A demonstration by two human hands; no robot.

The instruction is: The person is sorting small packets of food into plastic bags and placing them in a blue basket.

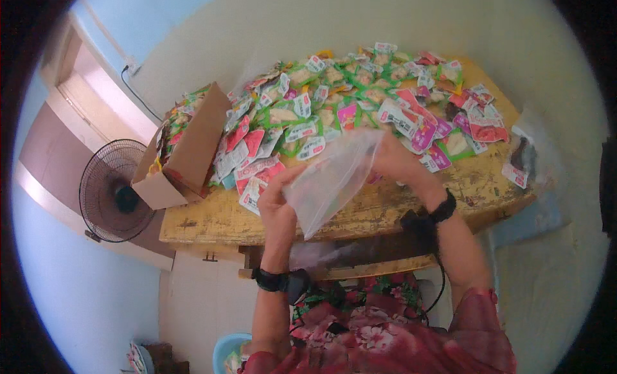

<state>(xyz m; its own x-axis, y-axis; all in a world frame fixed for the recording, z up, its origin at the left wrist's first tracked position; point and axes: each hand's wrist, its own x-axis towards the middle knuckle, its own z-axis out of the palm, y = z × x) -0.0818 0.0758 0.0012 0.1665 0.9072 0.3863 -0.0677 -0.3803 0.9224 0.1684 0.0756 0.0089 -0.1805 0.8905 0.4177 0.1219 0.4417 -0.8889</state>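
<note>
A clear plastic bag (332, 183) is stretched between my two hands above the front of a worn yellow wooden table (212, 224). My left hand (279, 205) grips the bag's left side. At the bag's upper right, my right hand (397, 157) is against the plastic or partly inside it; its fingers are blurred and partly hidden. Beyond my hands spreads a heap of small printed snack packets (299, 104) in green, red, purple and white. Below the bag, an open drawer (376, 248) holds more clear plastic.
An open cardboard box (197, 138) full of packets leans at the table's left end, beside a black fan (118, 191). At the right edge lies a clear bag (535, 157) with packets inside. A blue basin (231, 350) stands low on the floor.
</note>
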